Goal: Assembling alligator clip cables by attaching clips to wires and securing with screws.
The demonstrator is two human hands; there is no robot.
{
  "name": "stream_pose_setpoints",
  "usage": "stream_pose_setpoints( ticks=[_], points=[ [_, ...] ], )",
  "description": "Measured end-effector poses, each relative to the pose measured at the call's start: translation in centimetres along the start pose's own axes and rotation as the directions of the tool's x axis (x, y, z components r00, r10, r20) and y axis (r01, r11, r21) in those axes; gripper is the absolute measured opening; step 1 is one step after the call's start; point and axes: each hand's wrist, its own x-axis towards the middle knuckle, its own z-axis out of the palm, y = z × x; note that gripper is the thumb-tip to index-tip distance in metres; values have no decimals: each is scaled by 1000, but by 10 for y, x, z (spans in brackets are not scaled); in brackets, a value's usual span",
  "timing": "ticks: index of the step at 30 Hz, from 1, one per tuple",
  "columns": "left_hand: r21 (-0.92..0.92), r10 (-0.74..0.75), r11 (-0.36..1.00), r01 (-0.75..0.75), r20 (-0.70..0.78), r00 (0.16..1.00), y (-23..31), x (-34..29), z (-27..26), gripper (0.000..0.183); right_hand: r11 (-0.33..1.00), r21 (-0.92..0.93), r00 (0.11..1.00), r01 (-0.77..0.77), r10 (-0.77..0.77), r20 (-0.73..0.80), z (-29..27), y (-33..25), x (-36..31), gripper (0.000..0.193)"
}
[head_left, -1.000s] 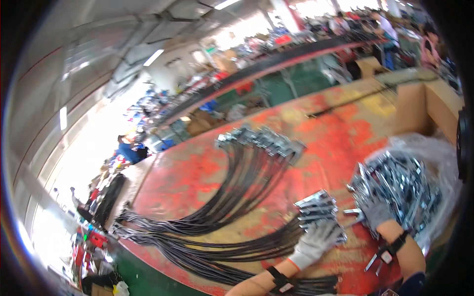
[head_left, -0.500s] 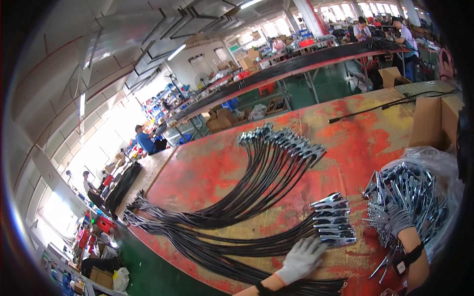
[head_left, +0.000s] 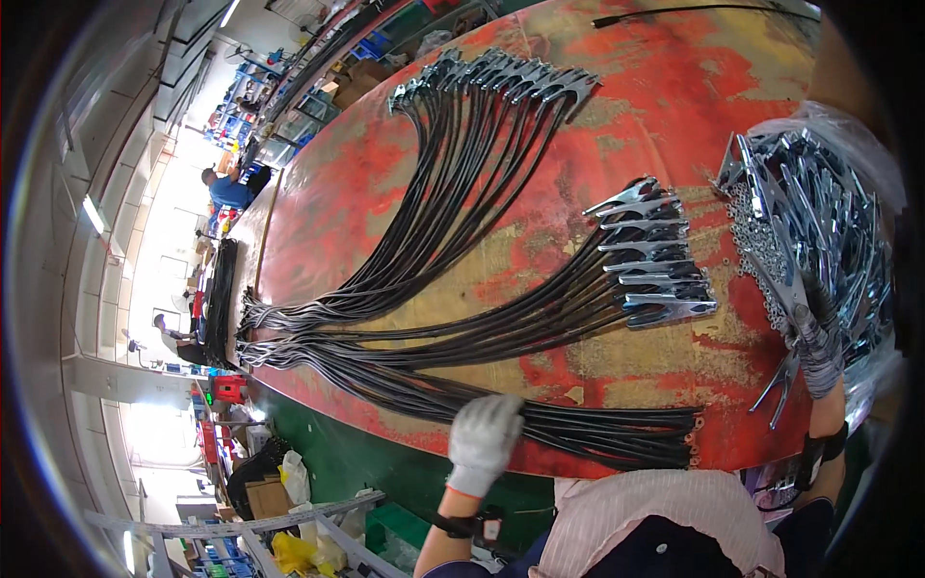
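Observation:
My left hand, in a white glove, is closed at the near bundle of black cables, whose bare ends with small ring terminals point right. Its fingertips are curled over the cables, so how many they grip is hidden. My right hand, in a grey striped glove, is closed on a silver spring clamp at the edge of a heap of similar clamps. Small metal nuts or rings lie beside that heap. In the middle, a row of clamps is fitted on the ends of another cable bundle.
Another fan of cables with clamps lies at the far side of the worn red and yellow table. Clear plastic wrap surrounds the clamp heap. A co-worker in blue is beyond the table's left end.
The view has tilted down and turned. My left hand has moved from beside the fitted clamps to the near cables, its fingers now curled. A clamp shows in my right hand.

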Motion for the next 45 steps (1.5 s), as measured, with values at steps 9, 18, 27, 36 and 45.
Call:
stream_pose_setpoints(
  ticks=[9,18,27,36,45],
  points=[
    [302,324,844,-444,374,869,-53,37,-24,18,988,54,989,-144,141,47,22,-29,-32,52],
    [342,394,762,-550,429,813,-46,80,-23,13,965,206,987,-160,155,40,3,-11,-60,53],
    [-407,251,904,-131,257,933,73,95,-9,42,960,250,987,-125,145,-62,3,-8,-54,56],
    [-715,410,687,-131,232,882,116,111,-15,24,948,318,997,-10,-16,79,-22,5,-84,52],
    [-633,462,761,-144,371,806,118,105,-22,25,831,-232,733,506,-272,624,17,-11,-74,36]
  ],
)
